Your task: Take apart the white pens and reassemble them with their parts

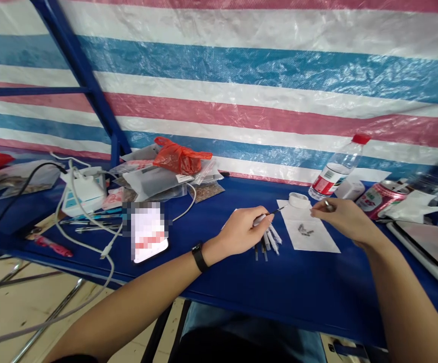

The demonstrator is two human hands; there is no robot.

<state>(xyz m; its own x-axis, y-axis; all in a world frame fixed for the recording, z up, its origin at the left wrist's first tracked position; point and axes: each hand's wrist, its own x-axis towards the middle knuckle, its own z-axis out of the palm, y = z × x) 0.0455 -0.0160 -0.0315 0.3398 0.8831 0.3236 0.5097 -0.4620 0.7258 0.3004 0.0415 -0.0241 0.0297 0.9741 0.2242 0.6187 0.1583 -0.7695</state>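
My left hand (246, 228), with a black band on its wrist, is closed on a thin dark rod (279, 209) whose tip points right. Beneath that hand lie several slim white tubes (271, 239) with dark or clear ends. My right hand (341, 217) pinches a small shiny object (329, 205), mostly hidden by the fingers. Between the hands is a sheet of white paper (324, 241) bearing several small dark grey pieces (305, 230). A small round white container (299, 200) rests at the paper's far edge, just left of my right fingertips.
A red-capped bottle (334, 171), a pink can (383, 199) and a flat scale-like device (428, 244) stand to the right. Leftward lie a lit phone (148, 234), plastic bags (154, 179), a red bag (181, 159), a power strip (84, 191) and loose cables (107, 249).
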